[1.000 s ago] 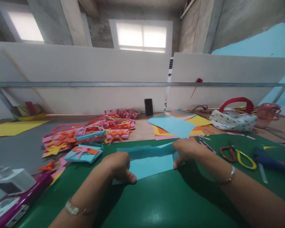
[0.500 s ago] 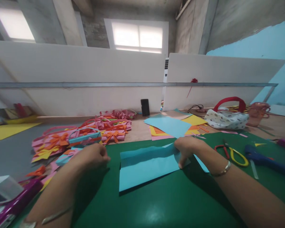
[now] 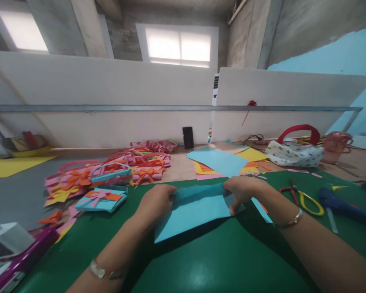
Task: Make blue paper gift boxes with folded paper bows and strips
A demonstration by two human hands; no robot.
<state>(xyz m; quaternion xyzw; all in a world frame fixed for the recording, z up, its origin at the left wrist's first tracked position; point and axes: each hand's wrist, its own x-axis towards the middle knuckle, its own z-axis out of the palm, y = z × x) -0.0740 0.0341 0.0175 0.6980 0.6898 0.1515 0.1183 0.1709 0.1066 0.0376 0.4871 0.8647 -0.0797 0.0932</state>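
A folded sheet of blue paper [image 3: 198, 212] lies in front of me over the green mat [image 3: 213, 260], its near edge slightly raised and its far edge curled up. My left hand [image 3: 160, 203] grips the paper's left end; the fingertips are partly hidden behind the fold. At the right end, my right hand [image 3: 240, 193] pinches the paper between thumb and fingers. Another blue piece [image 3: 262, 211] shows beneath my right wrist. To the left of my left hand sits a small blue paper bag [image 3: 103, 199] with a pink and orange bow.
Pink paper bags [image 3: 146, 162] are piled at the back left. Coloured sheets [image 3: 219, 159], a phone [image 3: 188, 137] and a white basket [image 3: 294, 154] stand behind the mat. Yellow-red scissors [image 3: 311, 203] and a blue tool [image 3: 347, 207] lie right, a purple tool [image 3: 24, 260] left.
My left hand has moved right and taken hold of the paper's left end. The paper's near edge has lifted slightly. My right hand keeps its grip.
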